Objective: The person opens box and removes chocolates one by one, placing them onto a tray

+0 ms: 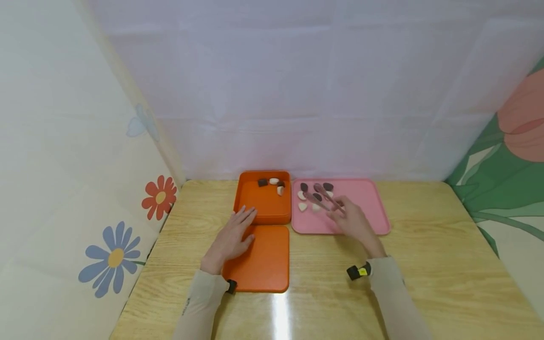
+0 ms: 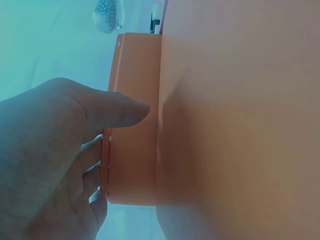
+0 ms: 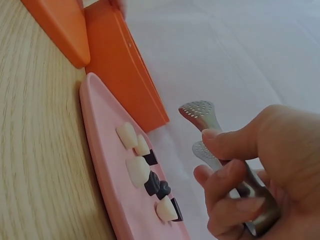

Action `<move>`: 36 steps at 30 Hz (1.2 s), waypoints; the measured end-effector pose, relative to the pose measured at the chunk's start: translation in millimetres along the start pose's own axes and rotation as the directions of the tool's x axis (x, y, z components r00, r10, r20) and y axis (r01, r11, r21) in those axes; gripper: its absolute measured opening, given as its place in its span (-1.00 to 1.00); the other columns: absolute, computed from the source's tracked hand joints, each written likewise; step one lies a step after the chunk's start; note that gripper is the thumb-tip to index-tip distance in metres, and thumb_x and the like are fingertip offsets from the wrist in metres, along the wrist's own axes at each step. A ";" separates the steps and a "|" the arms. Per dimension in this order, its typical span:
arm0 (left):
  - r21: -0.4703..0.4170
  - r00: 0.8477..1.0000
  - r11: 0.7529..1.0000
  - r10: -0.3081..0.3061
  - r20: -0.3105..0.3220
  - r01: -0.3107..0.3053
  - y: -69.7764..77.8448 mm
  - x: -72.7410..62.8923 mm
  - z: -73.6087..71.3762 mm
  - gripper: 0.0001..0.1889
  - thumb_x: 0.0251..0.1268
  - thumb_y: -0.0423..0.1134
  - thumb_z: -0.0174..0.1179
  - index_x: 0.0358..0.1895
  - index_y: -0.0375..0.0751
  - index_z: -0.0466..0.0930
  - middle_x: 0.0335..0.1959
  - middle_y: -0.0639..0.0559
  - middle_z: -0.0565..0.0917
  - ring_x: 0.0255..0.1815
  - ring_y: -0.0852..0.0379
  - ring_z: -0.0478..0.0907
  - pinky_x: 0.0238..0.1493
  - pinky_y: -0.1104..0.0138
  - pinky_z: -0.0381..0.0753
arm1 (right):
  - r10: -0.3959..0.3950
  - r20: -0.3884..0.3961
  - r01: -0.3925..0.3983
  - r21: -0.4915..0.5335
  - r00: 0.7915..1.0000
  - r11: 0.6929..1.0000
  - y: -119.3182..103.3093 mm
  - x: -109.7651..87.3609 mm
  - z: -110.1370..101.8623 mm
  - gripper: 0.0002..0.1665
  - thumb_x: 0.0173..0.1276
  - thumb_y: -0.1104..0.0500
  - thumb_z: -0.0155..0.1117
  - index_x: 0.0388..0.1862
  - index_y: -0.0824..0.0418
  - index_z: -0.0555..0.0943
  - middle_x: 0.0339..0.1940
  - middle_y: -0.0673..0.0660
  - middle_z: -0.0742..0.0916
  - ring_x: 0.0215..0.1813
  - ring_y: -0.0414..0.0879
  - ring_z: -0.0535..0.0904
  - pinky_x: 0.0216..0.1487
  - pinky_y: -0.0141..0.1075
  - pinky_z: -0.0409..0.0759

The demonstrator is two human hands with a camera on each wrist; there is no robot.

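My right hand point(image 1: 352, 221) holds small metal tongs point(image 3: 202, 117) with perforated tips, the two arms apart with nothing between them. The tongs are over the pink tray point(image 1: 361, 203), above several small dark and white pieces that look like chocolates point(image 3: 137, 170). My left hand point(image 1: 229, 238) is at the near left corner of the orange box point(image 1: 261, 205), its fingers stretched out over the rim. In the left wrist view, the thumb lies in front of the box's front wall point(image 2: 135, 165). Inside the box, toward the back, are a few dark and white pieces point(image 1: 274, 181).
A flat orange lid or tray point(image 1: 259, 264) lies in front of the box, partly below my left hand. The pink tray stands right beside the box on the wooden table point(image 1: 323, 302). A pale cloth point(image 1: 297, 104) hangs close behind them, with flower-printed cloth at both sides.
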State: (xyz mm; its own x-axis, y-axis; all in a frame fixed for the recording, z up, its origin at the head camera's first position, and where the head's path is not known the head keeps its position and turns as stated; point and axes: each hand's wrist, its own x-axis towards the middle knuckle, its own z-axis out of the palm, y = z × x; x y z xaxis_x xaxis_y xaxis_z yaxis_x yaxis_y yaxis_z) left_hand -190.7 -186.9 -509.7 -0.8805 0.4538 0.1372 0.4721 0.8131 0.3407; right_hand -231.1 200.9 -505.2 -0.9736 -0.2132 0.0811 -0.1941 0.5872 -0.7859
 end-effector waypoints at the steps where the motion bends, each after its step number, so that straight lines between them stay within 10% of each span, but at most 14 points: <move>1: 0.002 1.000 1.000 0.003 -0.004 -0.003 -0.3 0.0 0.3 -0.23 0.45 -0.34 0.38 0.65 -0.38 0.26 0.66 -0.30 0.31 0.72 -0.37 0.11 0.66 -0.30 0.10 | -0.005 0.006 0.005 0.011 1.000 1.000 -1.5 1.7 0.5 -0.49 0.53 0.11 0.41 0.31 0.31 0.52 0.15 0.31 0.74 -0.30 0.09 0.64 -0.35 -0.19 0.71; 4: 0.003 1.000 1.000 0.012 -0.015 -0.012 -0.7 0.2 0.9 -0.23 0.44 -0.35 0.38 0.63 -0.40 0.27 0.65 -0.32 0.32 0.71 -0.39 0.13 0.65 -0.32 0.12 | 0.003 0.024 -0.003 0.033 1.000 0.999 -7.3 7.1 2.7 -0.52 0.51 0.13 0.42 0.27 0.28 0.52 0.11 0.26 0.73 -0.37 -0.04 0.50 -0.47 -0.34 0.51; 13: 0.007 1.000 1.000 0.008 -0.005 -0.008 -1.5 1.0 0.7 -0.23 0.45 -0.33 0.38 0.64 -0.38 0.27 0.66 -0.30 0.31 0.72 -0.37 0.11 0.67 -0.29 0.09 | -0.001 0.072 -0.001 0.032 0.997 1.000 -20.5 20.6 10.9 -0.45 0.51 0.04 0.43 0.36 0.20 0.53 0.05 0.12 0.76 0.31 0.22 0.64 0.28 0.24 0.66; 22: -0.003 1.000 1.000 0.003 -0.003 -0.003 -0.1 0.6 -0.3 -0.22 0.45 -0.32 0.38 0.65 -0.36 0.25 0.67 -0.29 0.29 0.73 -0.34 0.09 0.69 -0.27 0.04 | -0.034 0.077 0.034 0.003 0.996 0.999 -32.1 31.8 19.2 -0.31 0.47 -0.04 0.50 0.42 0.22 0.52 -0.07 0.13 0.79 0.33 0.27 0.66 0.33 0.24 0.64; 29: 0.002 1.000 1.000 0.008 -0.010 -0.008 0.6 0.0 -0.2 -0.22 0.45 -0.33 0.38 0.65 -0.38 0.26 0.66 -0.31 0.31 0.73 -0.35 0.10 0.68 -0.29 0.06 | -0.066 0.063 0.067 -0.007 0.996 0.998 -37.5 46.0 26.5 -0.34 0.43 -0.10 0.53 0.36 0.20 0.58 -0.16 0.10 0.75 -0.10 0.07 0.69 -0.08 -0.03 0.70; 36: -0.005 1.000 1.000 -0.003 -0.002 0.003 0.6 -0.1 -0.4 -0.21 0.44 -0.33 0.38 0.65 -0.37 0.25 0.67 -0.29 0.29 0.74 -0.34 0.08 0.70 -0.26 0.04 | -0.051 0.106 0.050 0.012 0.993 0.999 -52.5 61.6 34.5 -0.41 0.51 0.02 0.45 0.40 0.23 0.57 -0.30 0.11 0.78 -0.48 -0.05 0.68 -0.63 -0.35 0.29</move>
State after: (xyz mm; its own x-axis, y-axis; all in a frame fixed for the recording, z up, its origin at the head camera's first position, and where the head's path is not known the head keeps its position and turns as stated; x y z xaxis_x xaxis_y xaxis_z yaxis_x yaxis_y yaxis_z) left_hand -190.4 -186.5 -509.2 -0.8822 0.4503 0.1378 0.4689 0.8127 0.3458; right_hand -276.8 129.9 -480.1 -0.9442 -0.3248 0.0557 -0.2412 0.5662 -0.7882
